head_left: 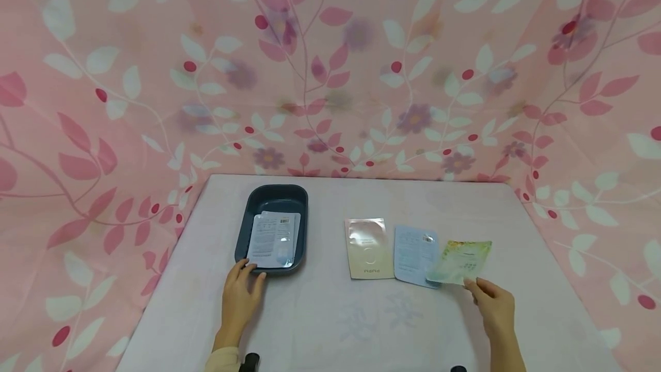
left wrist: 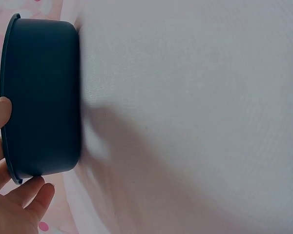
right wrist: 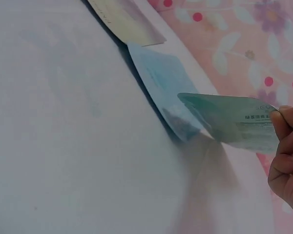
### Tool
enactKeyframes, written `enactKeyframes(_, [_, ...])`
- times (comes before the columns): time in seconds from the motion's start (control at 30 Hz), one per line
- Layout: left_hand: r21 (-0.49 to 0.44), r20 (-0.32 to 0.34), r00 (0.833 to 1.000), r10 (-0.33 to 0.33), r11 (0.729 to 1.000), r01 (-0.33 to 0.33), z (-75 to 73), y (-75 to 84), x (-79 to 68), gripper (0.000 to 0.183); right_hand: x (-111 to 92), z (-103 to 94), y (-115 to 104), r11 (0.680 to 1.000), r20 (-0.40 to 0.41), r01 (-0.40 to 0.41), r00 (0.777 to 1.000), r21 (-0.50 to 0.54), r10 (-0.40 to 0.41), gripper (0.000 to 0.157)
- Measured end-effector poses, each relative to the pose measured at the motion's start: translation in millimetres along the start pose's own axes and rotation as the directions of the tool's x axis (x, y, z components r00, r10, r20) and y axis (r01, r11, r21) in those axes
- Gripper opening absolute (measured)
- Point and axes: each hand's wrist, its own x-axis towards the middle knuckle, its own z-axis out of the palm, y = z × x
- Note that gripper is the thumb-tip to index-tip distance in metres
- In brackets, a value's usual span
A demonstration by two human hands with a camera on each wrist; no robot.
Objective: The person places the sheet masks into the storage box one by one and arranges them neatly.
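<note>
My left hand (head_left: 240,297) holds the near left corner of a dark blue-green plastic tray (head_left: 304,200). In the left wrist view, the thumb lies on the rim and the fingers touch the side wall of the tray (left wrist: 44,97). Inside the tray lie stacked white sachets (head_left: 271,240) with printed text. With thumb and fingertips, my right hand (head_left: 496,306) pinches the near edge of a flat green sachet (head_left: 462,262). This green sachet (right wrist: 229,119) is raised and tilted, overlapping the right side of a light blue sachet (head_left: 415,254) in the head view.
A cream and silver sachet (head_left: 369,251) lies on the table, left of the blue one. White cloth (head_left: 330,326) covers the table. Pink floral fabric (head_left: 330,73) hangs behind it and at both sides. A black object (head_left: 251,361) shows near my left wrist.
</note>
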Motion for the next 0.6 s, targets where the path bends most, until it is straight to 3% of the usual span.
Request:
enactKeyframes(0.2, [-0.009,0.014,1.000,-0.016,1.000,0.016,-0.1,-0.6,-0.6,0.031,-2,3.3,-17,0.989,-0.001,0.131,0.991,-0.071,-0.131,0.045])
enactKeyframes(0.43, [-0.007,0.013,1.000,-0.010,1.000,0.010,-0.6,-0.5,-0.5,0.031,-2,12.1,-28,0.936,-0.009,0.342,0.939,-0.083,-0.344,0.031])
enactKeyframes(0.6, [-0.011,0.025,1.000,-0.017,1.000,0.017,-1.1,0.5,-0.2,0.032,-3,15.5,-31,0.917,-0.021,0.386,0.920,-0.104,-0.390,0.026])
